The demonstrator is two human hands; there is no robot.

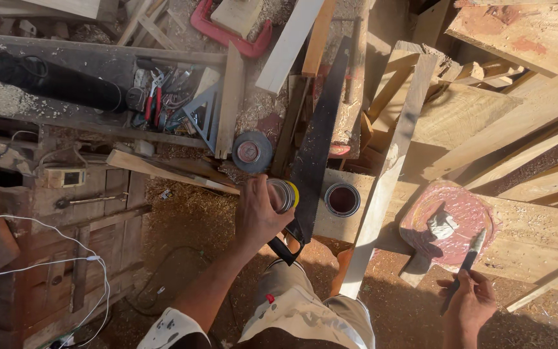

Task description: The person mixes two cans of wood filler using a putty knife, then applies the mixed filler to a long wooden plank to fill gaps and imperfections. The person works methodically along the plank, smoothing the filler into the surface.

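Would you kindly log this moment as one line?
left hand: holds small tin | right hand: holds putty knife | open can on plank

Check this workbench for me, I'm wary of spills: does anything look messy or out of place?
Yes. Reddish paste is smeared straight onto the bare board by the right hand, and an open tin sits uncovered near the handsaw. The left hand holds a small can.

A sawdust-strewn workbench [46, 61] carries pliers [153, 97], a metal square [203, 116], a black cylinder [53, 81]; planks [537, 226] hold an open tin [341, 199].
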